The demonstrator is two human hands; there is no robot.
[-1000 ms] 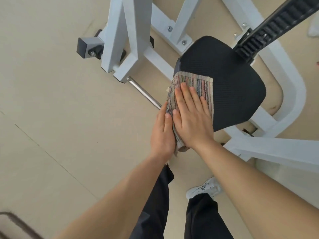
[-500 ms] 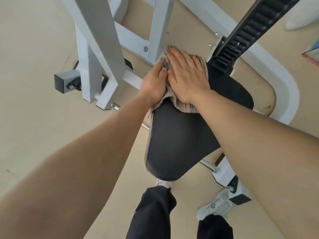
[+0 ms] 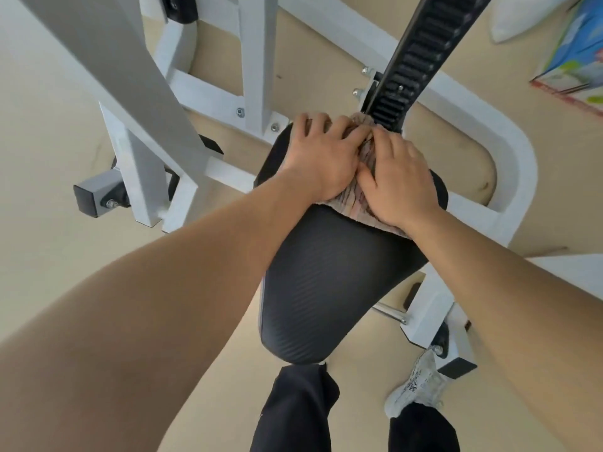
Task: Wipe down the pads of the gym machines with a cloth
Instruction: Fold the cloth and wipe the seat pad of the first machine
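Observation:
A black textured seat pad [image 3: 326,288] of a white-framed gym machine fills the middle of the view. A striped, bunched cloth [image 3: 354,203] lies on the pad's far end. My left hand [image 3: 321,158] presses flat on the cloth's left part, fingers spread toward the far edge. My right hand [image 3: 398,177] presses on the cloth's right part, fingertips bunching the fabric against the foot of the black toothed rail [image 3: 421,53]. Most of the cloth is hidden under both hands.
White frame tubes [image 3: 257,60] rise close behind and left of the pad; a curved white base tube [image 3: 518,164] wraps the right side. A chrome bar [image 3: 390,313] sticks out under the pad. My legs and a white shoe [image 3: 414,386] stand below. A colourful box [image 3: 574,57] lies at the far right.
Both hands slid the cloth from the pad's near left edge to its far end, then right toward the toothed rail. The cloth is now more bunched.

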